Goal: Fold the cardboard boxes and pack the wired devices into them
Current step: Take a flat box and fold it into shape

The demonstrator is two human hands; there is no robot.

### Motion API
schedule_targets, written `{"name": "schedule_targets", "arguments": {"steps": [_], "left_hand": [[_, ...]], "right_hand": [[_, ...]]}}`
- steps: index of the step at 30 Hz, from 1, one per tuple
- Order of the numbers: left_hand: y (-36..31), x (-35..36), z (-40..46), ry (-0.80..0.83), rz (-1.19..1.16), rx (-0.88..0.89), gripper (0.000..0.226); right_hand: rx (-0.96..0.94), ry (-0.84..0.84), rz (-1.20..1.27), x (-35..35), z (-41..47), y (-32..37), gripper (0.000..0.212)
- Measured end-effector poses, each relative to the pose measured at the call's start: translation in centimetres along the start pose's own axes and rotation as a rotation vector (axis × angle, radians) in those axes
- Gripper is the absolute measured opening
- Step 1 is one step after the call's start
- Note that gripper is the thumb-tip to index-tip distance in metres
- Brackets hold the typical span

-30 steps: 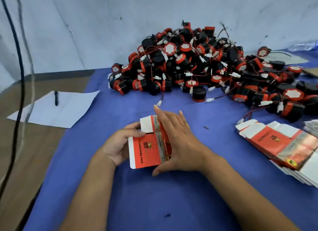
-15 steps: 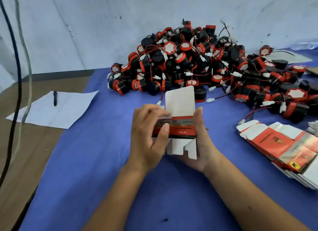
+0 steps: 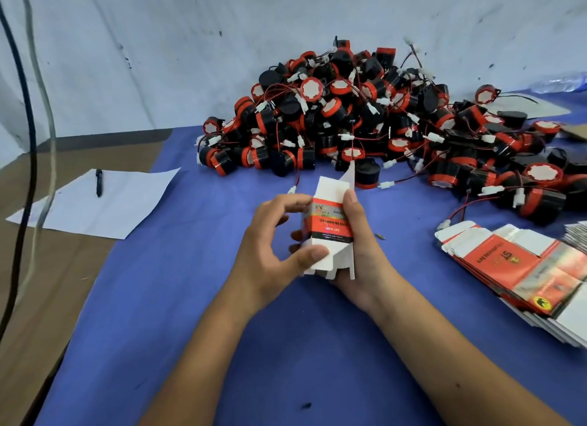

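A small red, white and silver cardboard box (image 3: 330, 225) is held upright above the blue cloth, its white flaps open at the top and bottom. My right hand (image 3: 359, 244) grips its right side and cups it from behind. My left hand (image 3: 273, 251) holds its left side, with the thumb pressing a white bottom flap. A big heap of black-and-red wired devices (image 3: 381, 123) with white plugs lies behind the box. A stack of flat unfolded boxes (image 3: 524, 266) lies at the right.
A blue cloth (image 3: 190, 330) covers the table. At the left, a white sheet of paper (image 3: 104, 203) with a black pen (image 3: 99, 182) lies on bare brown tabletop. Two cables (image 3: 30, 139) hang down at the far left. A pale wall stands behind.
The box went from lying flat under my hands to standing upright and opened into a tube. My left thumb has moved down onto a bottom flap.
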State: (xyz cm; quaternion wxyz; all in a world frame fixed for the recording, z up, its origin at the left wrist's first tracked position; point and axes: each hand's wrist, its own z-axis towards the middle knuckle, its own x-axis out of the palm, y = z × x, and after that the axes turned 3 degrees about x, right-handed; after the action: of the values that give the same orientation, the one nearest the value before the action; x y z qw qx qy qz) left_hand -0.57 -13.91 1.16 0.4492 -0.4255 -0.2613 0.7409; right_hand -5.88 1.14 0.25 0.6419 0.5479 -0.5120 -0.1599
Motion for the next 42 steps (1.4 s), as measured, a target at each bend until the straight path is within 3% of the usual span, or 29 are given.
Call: {"name": "schedule_targets", "arguments": {"steps": [2, 7, 10, 12, 17, 22, 26, 30, 36, 40, 42], "left_hand": [[0.1, 0.2, 0.0, -0.008, -0.03, 0.007, 0.056], [0.1, 0.5, 0.1, -0.257, -0.312, -0.129, 0.009], [0.6, -0.5, 0.0, -0.276, -0.618, -0.348, 0.016], [0.6, -0.9, -0.1, -0.239, -0.684, -0.429, 0.028], [0.2, -0.6, -0.2, -0.261, -0.751, -0.535, 0.042], [0.4, -0.2, -0.4, -0.238, -0.813, -0.606, 0.018], [0.3, -0.4, -0.3, -0.167, -0.835, -0.625, 0.029], [0.3, -0.1, -0.1, -0.114, -0.731, -0.562, 0.03], [0.8, 0.9, 0.1, -0.233, -0.621, -0.472, 0.046], [1.6, 1.1, -0.1, -0.114, -0.735, -0.494, 0.083], [1.2, 2.1, -0.1, -0.01, -0.761, -0.48, 0.101]], "right_hand": [[-0.012, 0.007, -0.055, -0.1, 0.1, 0.1, 0.075], [-0.08, 0.143, -0.324, -0.3, 0.2, -1.1, 0.084], [-0.124, 0.237, -0.428, -0.6, 0.2, -0.7, 0.106], [-0.164, 0.263, -0.519, -0.8, 0.4, -0.6, 0.113], [-0.207, 0.238, -0.579, -1.3, 0.5, -0.7, 0.099], [-0.185, 0.336, -0.591, -2.1, 0.4, 0.0, 0.105], [-0.16, 0.34, -0.614, -2.1, 0.4, -0.1, 0.103], [-0.22, 0.228, -0.569, -1.7, 0.5, -0.6, 0.084], [-0.256, 0.05, -0.352, -1.3, 1.0, -1.1, 0.084], [-0.242, -0.065, -0.022, -0.6, 1.3, -1.3, 0.067], [-0.229, -0.112, 0.021, -0.3, 1.3, -1.8, 0.075]]}}
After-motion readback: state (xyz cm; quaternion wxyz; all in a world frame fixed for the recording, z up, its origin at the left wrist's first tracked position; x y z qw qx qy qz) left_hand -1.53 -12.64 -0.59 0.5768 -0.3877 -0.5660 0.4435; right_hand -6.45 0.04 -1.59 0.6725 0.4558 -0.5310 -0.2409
